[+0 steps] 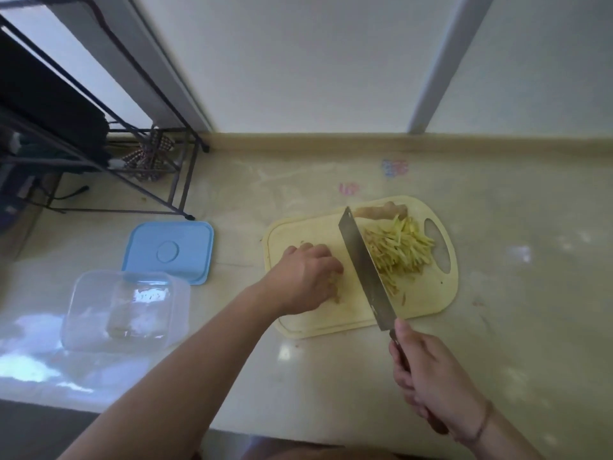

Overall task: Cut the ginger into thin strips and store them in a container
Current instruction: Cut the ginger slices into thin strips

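Our right hand (431, 376) grips the dark handle of the steel cleaver (365, 270), its blade across the pale yellow plastic cutting board (331, 313). Our left hand (308, 277), fingers curled, holds down ginger slices (335, 293) beside the blade. Yellow ginger strips (401, 250) pile near the board's handle end; the clear plastic container (122, 310) and blue lid (169, 250) sit toward the counter's left edge.

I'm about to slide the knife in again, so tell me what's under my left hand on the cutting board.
Pale ginger peeks out beneath the left hand's curled fingertips beside the knife blade. The hand covers the rest, so its shape and amount can't be told. Cut strips lie right of the blade.
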The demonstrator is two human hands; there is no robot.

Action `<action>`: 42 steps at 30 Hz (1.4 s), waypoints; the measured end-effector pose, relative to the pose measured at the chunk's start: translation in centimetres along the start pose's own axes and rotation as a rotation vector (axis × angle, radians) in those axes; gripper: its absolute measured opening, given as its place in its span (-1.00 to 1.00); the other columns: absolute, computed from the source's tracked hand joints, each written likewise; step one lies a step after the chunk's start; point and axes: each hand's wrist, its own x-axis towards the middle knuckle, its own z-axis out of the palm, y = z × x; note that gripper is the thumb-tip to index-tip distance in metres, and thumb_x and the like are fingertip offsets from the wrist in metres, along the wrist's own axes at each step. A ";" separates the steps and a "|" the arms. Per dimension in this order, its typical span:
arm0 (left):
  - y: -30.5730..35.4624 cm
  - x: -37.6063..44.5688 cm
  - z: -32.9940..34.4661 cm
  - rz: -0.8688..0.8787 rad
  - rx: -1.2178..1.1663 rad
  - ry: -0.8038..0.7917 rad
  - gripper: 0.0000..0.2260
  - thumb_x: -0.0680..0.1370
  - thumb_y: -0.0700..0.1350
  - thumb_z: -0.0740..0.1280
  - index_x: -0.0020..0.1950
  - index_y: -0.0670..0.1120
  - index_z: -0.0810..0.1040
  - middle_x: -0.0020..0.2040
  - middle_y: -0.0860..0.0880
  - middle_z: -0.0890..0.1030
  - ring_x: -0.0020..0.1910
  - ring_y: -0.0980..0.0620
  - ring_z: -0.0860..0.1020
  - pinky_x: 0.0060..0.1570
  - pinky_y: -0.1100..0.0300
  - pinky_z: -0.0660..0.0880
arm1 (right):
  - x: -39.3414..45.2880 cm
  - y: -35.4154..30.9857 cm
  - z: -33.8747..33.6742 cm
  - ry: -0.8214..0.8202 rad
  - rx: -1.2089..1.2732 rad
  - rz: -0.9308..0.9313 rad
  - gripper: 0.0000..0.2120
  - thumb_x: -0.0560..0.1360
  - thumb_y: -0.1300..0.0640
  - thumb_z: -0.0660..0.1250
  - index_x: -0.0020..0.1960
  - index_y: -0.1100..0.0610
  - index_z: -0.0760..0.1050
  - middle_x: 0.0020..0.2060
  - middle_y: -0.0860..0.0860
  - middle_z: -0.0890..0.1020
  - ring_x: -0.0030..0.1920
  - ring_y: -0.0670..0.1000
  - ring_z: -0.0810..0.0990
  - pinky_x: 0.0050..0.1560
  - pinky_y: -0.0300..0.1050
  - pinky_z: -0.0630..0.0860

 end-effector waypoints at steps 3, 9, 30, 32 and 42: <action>0.3 -1.6 2.2 0.167 0.050 0.250 -0.79 0.53 0.01 0.38 0.13 0.01 0.67 0.15 -0.01 0.57 0.17 -0.10 0.43 0.10 0.02 0.33 | -0.1 0.0 -0.2 0.013 0.050 -0.027 -0.45 0.45 -0.37 0.11 -0.25 0.15 0.31 -0.53 0.02 0.27 -0.58 -0.03 0.17 -0.52 -0.25 0.16; 1.2 -2.6 5.5 0.325 0.257 0.394 -0.97 0.49 -0.03 0.47 -0.14 0.04 0.66 -0.05 0.03 0.57 0.09 -0.10 0.40 -0.03 0.02 0.26 | -0.3 -0.2 -0.5 0.041 0.096 -0.093 -0.23 0.09 -0.73 0.25 -0.38 0.01 0.35 -0.51 0.06 0.27 -0.58 -0.02 0.18 -0.54 -0.27 0.19; 4.4 -3.5 5.9 0.245 0.555 0.361 -0.81 0.53 -0.15 0.19 -0.02 -0.03 0.60 -0.13 0.00 0.58 0.02 -0.08 0.45 -0.01 0.01 0.26 | 0.3 0.0 0.1 0.066 0.087 -0.113 -0.04 0.01 -0.74 0.31 -0.26 0.19 0.33 -0.52 0.10 0.26 -0.60 -0.04 0.20 -0.55 -0.29 0.26; 4.7 -3.4 5.7 0.277 0.585 0.342 -0.82 0.53 -0.14 0.21 -0.02 -0.03 0.60 -0.14 0.00 0.59 0.00 -0.06 0.47 0.00 0.03 0.28 | 0.3 0.1 -0.1 0.073 0.091 -0.116 -0.03 0.01 -0.74 0.31 -0.26 0.20 0.33 -0.52 0.10 0.26 -0.60 -0.04 0.19 -0.55 -0.29 0.26; 4.5 -3.5 6.0 0.298 0.591 0.305 -0.88 0.59 -0.10 0.23 0.02 -0.05 0.55 -0.09 -0.04 0.55 0.03 -0.08 0.46 0.08 0.00 0.29 | 0.4 0.1 -0.4 0.057 0.081 -0.144 -0.22 0.05 -0.75 0.27 -0.41 0.01 0.38 -0.53 0.09 0.27 -0.60 -0.02 0.20 -0.53 -0.28 0.27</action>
